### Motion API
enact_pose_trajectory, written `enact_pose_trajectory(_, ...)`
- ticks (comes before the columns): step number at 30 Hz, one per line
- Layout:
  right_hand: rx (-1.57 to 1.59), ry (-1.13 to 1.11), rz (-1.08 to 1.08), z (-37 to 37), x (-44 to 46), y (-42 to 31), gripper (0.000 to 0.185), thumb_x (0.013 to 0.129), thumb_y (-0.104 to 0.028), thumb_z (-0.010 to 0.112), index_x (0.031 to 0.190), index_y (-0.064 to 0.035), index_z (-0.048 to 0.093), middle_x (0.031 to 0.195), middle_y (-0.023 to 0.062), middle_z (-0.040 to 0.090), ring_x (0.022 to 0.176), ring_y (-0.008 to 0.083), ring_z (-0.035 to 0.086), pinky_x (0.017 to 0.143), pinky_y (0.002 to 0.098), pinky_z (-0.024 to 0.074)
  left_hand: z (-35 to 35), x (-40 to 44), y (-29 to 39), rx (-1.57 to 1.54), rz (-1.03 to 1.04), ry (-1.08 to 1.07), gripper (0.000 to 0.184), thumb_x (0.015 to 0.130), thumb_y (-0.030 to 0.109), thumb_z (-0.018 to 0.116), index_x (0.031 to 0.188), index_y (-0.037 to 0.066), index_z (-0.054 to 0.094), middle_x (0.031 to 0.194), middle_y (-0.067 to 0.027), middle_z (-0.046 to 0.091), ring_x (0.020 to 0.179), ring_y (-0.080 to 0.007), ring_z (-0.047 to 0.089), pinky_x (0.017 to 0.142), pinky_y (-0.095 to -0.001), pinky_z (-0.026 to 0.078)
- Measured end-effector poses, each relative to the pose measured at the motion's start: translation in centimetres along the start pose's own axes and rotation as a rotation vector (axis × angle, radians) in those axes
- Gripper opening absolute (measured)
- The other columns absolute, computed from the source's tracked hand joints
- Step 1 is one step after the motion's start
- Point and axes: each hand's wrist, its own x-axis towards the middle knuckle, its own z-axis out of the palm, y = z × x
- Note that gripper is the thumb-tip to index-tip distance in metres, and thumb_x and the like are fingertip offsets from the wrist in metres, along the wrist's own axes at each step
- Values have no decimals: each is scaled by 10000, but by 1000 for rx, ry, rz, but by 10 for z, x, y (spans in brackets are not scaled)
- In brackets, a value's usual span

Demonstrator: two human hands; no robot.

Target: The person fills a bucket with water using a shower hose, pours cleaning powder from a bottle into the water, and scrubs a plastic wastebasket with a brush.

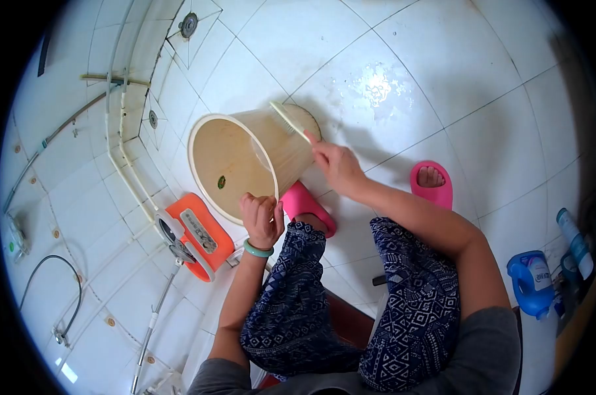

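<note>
A cream plastic bucket point(245, 125) lies tipped on the tiled floor, its round mouth facing left. A small dark green mark shows on its inner wall. My left hand point(262, 218), a green bangle at its wrist, is closed on the near edge of the bucket's rim. In my right hand point(339, 168) is the handle of a pale, long scrubbing brush point(287, 121). Its bristles are against or just over the bucket's outer side near the base; exact contact is hard to make out.
Pink slippers point(433, 184) are on my feet beside the bucket. An orange-and-white mop bucket point(202, 234) with a mop stands left. Blue bottles point(532, 282) are at the right. Wet floor point(377, 89) glistens beyond; a drain point(189, 25) and wall pipes point(116, 131) are at upper left.
</note>
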Motion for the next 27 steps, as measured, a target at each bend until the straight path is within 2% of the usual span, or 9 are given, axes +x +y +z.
enact_pose_trajectory(4, -18, -81, 43, -22, -1, -34, 390, 871, -86, 520, 1259, -110, 537, 675, 203, 527, 544, 317, 519, 532, 374, 413, 1, -3, -4, -12, 3, 4, 130, 740, -12, 624, 848, -3, 553, 751, -138, 522, 682, -314, 478, 689, -419, 402)
enact_pose_trajectory(7, 69, -32, -98, -16, -15, -45, 401, 875, -99, 524, 1274, -123, 523, 676, 212, 543, 548, 339, 532, 528, 390, 414, 4, -10, -9, 23, -2, -7, 189, 721, 17, 688, 866, 12, 567, 775, -121, 537, 701, -300, 501, 687, -419, 418)
enact_pose_trajectory(11, -89, -10, 16, -1, 24, 26, 247, 874, -108, 524, 1099, -94, 624, 679, 209, 555, 579, 346, 557, 537, 400, 414, 7, -9, -14, 15, -5, 18, 179, 727, -3, 674, 871, 6, 567, 762, -129, 527, 688, -302, 502, 698, -420, 436)
enact_pose_trajectory(12, -193, -39, 103, -3, 30, 30, 204, 872, -109, 518, 1028, -82, 647, 682, 205, 558, 582, 346, 560, 536, 398, 414, 6, -9, -14, 12, -3, 17, 176, 730, -3, 671, 872, 3, 567, 758, -130, 523, 687, -304, 501, 705, -421, 438)
enact_pose_trajectory(15, -79, -11, 27, 1, 16, 1, 146, 861, -122, 509, 899, -60, 637, 674, 196, 557, 575, 352, 553, 532, 401, 413, 6, -2, -16, 19, -3, 20, 138, 744, -22, 639, 852, -7, 554, 750, -141, 513, 683, -311, 495, 718, -418, 440)
enact_pose_trajectory(19, 1, 24, 32, 7, 2, -1, 128, 851, -129, 505, 846, -45, 601, 665, 201, 551, 551, 349, 544, 525, 426, 407, 8, -1, -13, 8, -6, 28, 105, 757, -42, 611, 830, -15, 540, 749, -153, 506, 692, -319, 494, 736, -413, 443)
enact_pose_trajectory(22, -95, 53, 98, 18, 21, 59, 163, 862, -118, 494, 901, -22, 619, 652, 219, 538, 540, 342, 535, 526, 432, 401, 9, 0, -13, -3, -13, 25, 107, 758, -45, 612, 824, -12, 534, 754, -154, 512, 705, -325, 504, 736, -412, 451)
enact_pose_trajectory(25, -52, -16, 231, 9, 16, 39, 196, 881, -111, 485, 967, -11, 629, 660, 233, 543, 557, 361, 540, 538, 430, 412, 10, 2, -13, 9, 4, 23, 101, 764, -49, 608, 811, -10, 528, 763, -153, 518, 715, -331, 508, 720, -411, 455)
enact_pose_trajectory(27, 70, 17, 19, 5, -3, 7, 200, 872, -150, 477, 724, -21, 515, 619, 164, 551, 587, 361, 536, 562, 453, 419, 10, -2, -12, -19, -50, 18, 90, 771, -45, 605, 802, -10, 529, 758, -150, 517, 718, -331, 511, 733, -407, 458)
